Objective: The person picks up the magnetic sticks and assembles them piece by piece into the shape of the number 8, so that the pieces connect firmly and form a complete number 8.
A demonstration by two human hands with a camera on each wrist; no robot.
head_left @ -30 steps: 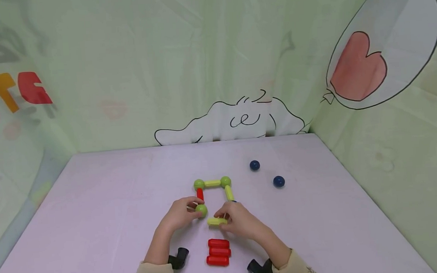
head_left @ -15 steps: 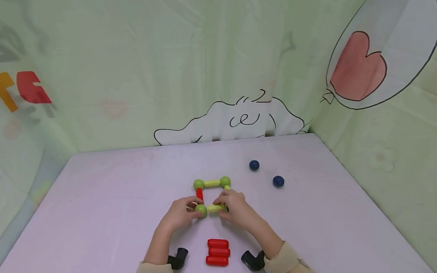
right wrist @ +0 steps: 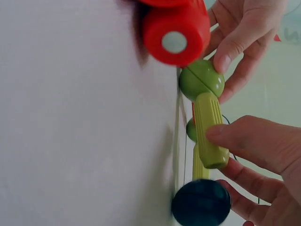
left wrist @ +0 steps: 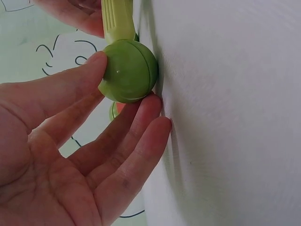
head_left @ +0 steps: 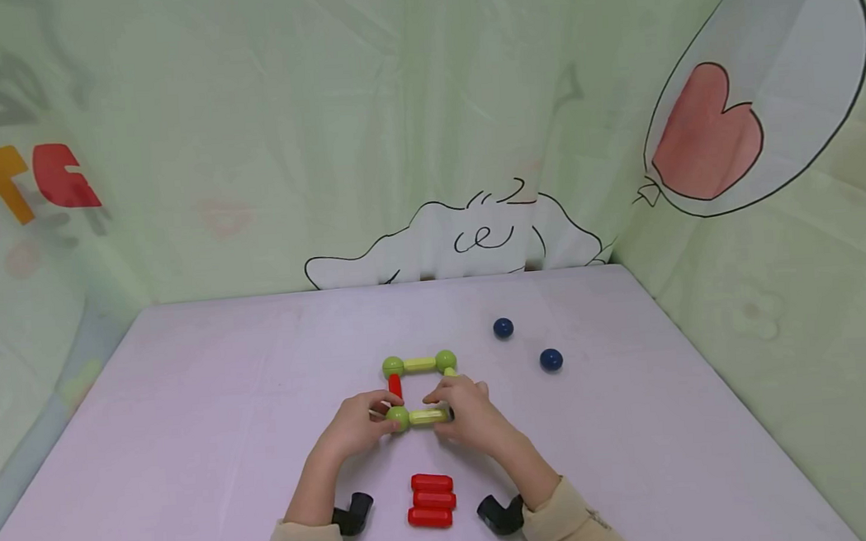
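My left hand (head_left: 360,421) pinches a green ball (left wrist: 127,70) at the near left corner of a square of rods and balls. One end of a ribbed yellow rod (right wrist: 209,132) meets that ball. My right hand (head_left: 479,417) holds this rod, thumb on its side. Its other fingers reach to a dark blue ball (right wrist: 201,202), and a gap shows between the rod's free end and that ball. A red rod (head_left: 395,386) forms the left side, another yellow rod (head_left: 420,364) the far side between two green balls. My right hand partly covers the right side.
Three red rods (head_left: 432,500) lie side by side in front of the square. Two loose blue balls (head_left: 503,328) sit farther back on the right. A pale cloth covers the table (head_left: 226,415), with printed curtains (head_left: 269,148) behind and at both sides.
My right hand has carried the yellow rod away from me, from in front of the square to the green ball's right side. My left hand has stayed on that ball.
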